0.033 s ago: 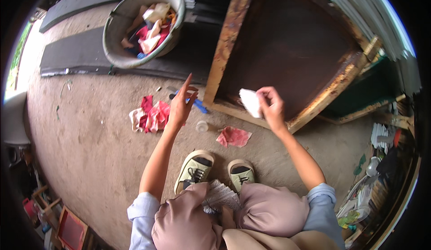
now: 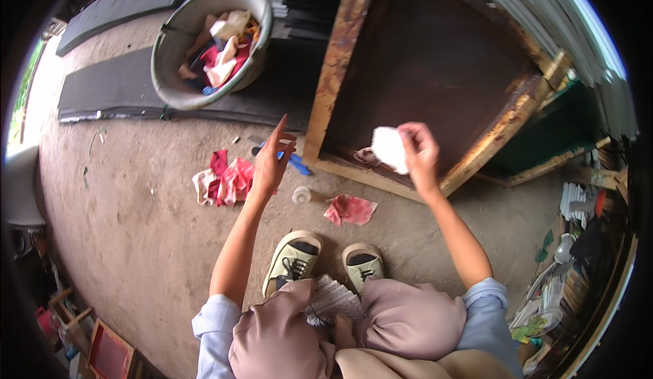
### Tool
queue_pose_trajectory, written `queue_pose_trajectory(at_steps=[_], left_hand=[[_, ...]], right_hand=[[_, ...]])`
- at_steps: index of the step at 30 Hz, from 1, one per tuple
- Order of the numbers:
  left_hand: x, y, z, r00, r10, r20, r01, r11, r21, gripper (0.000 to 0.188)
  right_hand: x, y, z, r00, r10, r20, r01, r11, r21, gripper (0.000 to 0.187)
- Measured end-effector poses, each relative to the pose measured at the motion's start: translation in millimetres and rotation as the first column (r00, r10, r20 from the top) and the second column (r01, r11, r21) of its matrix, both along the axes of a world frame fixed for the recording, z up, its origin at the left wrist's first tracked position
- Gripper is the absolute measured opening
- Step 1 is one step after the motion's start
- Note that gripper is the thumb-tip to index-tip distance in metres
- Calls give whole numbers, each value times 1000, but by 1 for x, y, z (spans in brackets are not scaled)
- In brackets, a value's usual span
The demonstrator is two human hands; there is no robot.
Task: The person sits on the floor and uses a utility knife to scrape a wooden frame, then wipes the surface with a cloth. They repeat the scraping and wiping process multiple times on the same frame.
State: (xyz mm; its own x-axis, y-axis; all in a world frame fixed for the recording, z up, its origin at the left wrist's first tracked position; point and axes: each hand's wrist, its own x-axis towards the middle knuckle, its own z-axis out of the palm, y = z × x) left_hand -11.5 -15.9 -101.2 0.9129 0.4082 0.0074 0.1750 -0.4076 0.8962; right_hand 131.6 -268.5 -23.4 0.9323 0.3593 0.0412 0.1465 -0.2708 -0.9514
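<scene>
My right hand [image 2: 420, 154] pinches a white cloth [image 2: 390, 149] in front of the lower corner of a large wooden frame [image 2: 338, 62] with a dark brown screen panel [image 2: 422, 66]. A small brownish-pink rag [image 2: 367, 156] shows beside the white cloth at the frame's lower bar. My left hand [image 2: 272, 162] hovers with its index finger stretched out and the other fingers loosely bent, holding nothing. Just left of it lie crumpled red and white rags [image 2: 230, 179] on the ground. Partly hidden behind that hand is a blue-handled tool [image 2: 299, 165].
A small clear jar [image 2: 301, 194] and a pink-stained cloth [image 2: 351, 210] lie before my shoes [image 2: 294, 260]. A grey bucket [image 2: 163, 73] of coloured rags stands on black sheets [image 2: 102, 90]. Behind the frame, right, leans a green screen [image 2: 554, 141]. Clutter [image 2: 551, 304] lines the right edge.
My right hand has moved slightly up and right with the white cloth, which shows more broadly. The brownish-pink rag beside it has come into sight. My left hand is nearly unchanged.
</scene>
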Motion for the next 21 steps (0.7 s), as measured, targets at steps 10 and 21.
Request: queue_pose_trajectory(at_steps=[10, 21], left_hand=[[49, -38, 41, 980, -69, 187, 21, 969, 246, 66], [57, -30, 36, 990, -15, 137, -23, 962, 270, 73]], right_hand=[[138, 4, 50, 285, -101, 953, 556, 827, -79, 39], [143, 13, 40, 252, 584, 772, 245, 733, -634, 68]])
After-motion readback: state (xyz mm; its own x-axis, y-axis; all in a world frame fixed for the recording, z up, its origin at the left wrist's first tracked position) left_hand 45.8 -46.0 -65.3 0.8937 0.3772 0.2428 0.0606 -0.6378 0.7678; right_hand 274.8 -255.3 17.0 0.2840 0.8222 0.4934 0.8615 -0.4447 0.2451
